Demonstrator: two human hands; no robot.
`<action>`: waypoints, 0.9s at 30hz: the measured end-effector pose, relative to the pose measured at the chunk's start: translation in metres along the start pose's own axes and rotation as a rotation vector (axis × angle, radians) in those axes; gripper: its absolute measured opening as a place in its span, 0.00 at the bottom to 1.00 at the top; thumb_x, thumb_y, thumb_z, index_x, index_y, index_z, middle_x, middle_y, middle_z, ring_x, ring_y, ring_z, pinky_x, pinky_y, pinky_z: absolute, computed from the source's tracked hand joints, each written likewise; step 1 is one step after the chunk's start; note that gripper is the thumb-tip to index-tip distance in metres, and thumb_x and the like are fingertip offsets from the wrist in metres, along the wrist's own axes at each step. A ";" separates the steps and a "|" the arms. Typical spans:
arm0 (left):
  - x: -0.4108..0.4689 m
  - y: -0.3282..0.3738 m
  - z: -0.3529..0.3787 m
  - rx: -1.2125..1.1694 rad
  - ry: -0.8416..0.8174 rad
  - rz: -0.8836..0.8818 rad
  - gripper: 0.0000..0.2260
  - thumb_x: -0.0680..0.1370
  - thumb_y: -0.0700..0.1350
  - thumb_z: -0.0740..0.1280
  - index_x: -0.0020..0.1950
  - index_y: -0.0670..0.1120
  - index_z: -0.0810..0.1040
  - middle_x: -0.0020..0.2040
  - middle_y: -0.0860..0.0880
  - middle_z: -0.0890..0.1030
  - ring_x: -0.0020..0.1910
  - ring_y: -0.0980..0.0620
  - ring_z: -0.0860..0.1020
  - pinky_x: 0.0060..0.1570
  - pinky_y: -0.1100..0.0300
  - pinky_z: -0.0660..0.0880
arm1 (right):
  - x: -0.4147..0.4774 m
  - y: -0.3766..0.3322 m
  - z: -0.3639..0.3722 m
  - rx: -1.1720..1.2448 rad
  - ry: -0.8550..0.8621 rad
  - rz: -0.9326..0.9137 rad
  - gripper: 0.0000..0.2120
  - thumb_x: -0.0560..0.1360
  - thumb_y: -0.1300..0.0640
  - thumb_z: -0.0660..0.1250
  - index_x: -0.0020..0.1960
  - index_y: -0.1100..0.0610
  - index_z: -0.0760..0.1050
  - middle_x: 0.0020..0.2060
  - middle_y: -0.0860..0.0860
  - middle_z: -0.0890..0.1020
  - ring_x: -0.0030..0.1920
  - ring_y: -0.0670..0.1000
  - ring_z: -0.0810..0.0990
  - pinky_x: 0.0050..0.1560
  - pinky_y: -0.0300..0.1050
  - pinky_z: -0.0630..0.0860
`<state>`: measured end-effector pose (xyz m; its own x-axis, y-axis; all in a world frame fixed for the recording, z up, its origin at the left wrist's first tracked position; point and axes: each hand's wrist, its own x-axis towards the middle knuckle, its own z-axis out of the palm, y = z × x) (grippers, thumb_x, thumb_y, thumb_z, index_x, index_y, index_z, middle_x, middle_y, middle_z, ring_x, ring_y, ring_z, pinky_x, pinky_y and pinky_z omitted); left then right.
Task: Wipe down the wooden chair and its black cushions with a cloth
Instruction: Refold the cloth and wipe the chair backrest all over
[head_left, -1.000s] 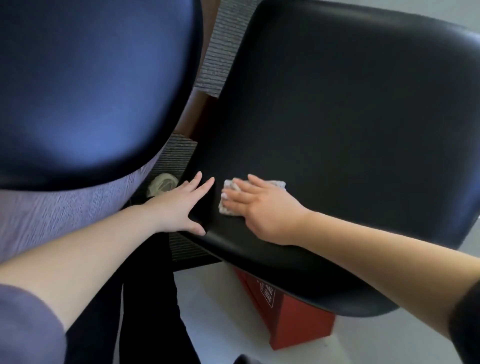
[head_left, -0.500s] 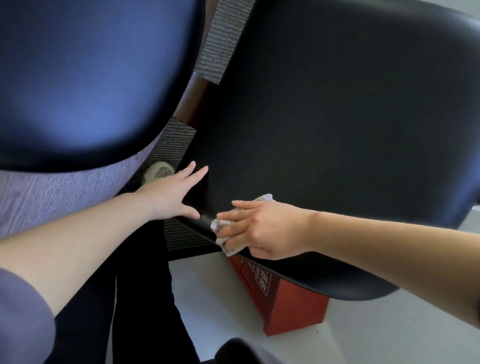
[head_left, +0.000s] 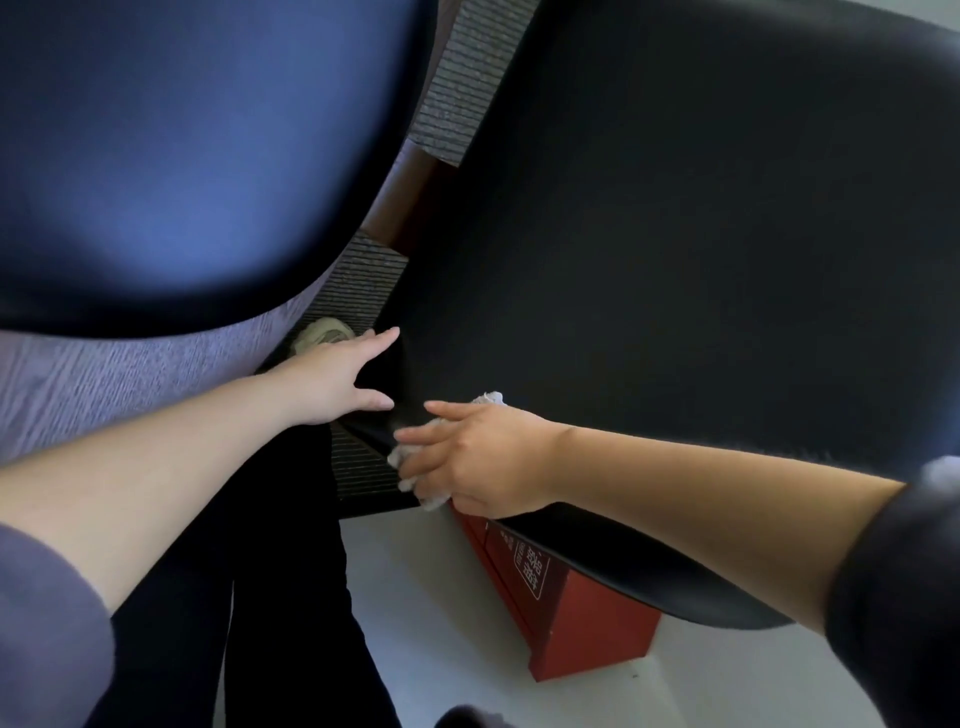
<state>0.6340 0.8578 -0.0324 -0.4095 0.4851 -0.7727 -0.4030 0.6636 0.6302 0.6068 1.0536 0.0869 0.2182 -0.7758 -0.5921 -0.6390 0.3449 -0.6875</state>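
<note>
Head view: cloth (head_left: 431, 499) is at lower centre of frame, bunched on the near left corner of the black seat cushion (head_left: 675, 286), with most of it hidden under the right hand (head_left: 478, 457). The fingers are nearly straight and laid flat over the cloth. They press it onto the cushion rim and I see no pinch. Cloth pokes out above and below the hand, so it likely wraps over the edge to catch the rim as well as the top face.

Left hand (head_left: 332, 379) is just left of it, with fingers straight and spread and the thumb on the cushion corner. It holds nothing. My read is that it braces the chair against the wiping push.

The second cushion (head_left: 182, 156) fills the upper left, close to the lens, blurred and with a blue sheen. A brown wooden frame piece (head_left: 410, 197) shows in the gap between the two cushions. Judging by the frame, the wood is not being wiped right now.

A pale crumpled thing (head_left: 319, 332) sits just behind the left hand. I can't tell what it is.

Striped carpet (head_left: 467, 78) runs under the chair. A red box (head_left: 587, 613) with printed characters stands on the pale floor (head_left: 415, 597) at lower right, under the seat edge. It is closed, so its contents are not visible.
</note>
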 end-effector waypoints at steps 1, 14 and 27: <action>0.001 -0.003 -0.001 -0.052 0.001 -0.033 0.38 0.76 0.52 0.71 0.79 0.57 0.53 0.78 0.46 0.61 0.76 0.47 0.62 0.75 0.56 0.56 | 0.004 0.002 -0.001 0.009 0.008 0.043 0.16 0.77 0.57 0.63 0.63 0.52 0.78 0.70 0.48 0.72 0.76 0.55 0.60 0.75 0.59 0.51; 0.010 -0.009 0.000 -0.174 -0.046 -0.071 0.44 0.71 0.58 0.74 0.80 0.57 0.50 0.79 0.47 0.58 0.77 0.47 0.60 0.76 0.56 0.56 | 0.010 0.049 -0.029 -0.141 -0.014 0.586 0.29 0.82 0.43 0.49 0.80 0.51 0.48 0.79 0.49 0.51 0.79 0.54 0.44 0.77 0.57 0.39; 0.033 0.014 -0.012 -0.044 -0.061 -0.039 0.50 0.70 0.64 0.71 0.80 0.55 0.42 0.80 0.41 0.50 0.79 0.45 0.50 0.77 0.55 0.50 | 0.004 0.097 -0.050 -0.283 -0.041 0.591 0.30 0.82 0.45 0.46 0.79 0.58 0.46 0.79 0.57 0.46 0.78 0.57 0.41 0.77 0.55 0.41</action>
<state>0.6047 0.8766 -0.0482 -0.3426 0.4938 -0.7992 -0.4540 0.6577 0.6010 0.5087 1.0581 0.0389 -0.2046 -0.4758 -0.8554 -0.8282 0.5499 -0.1078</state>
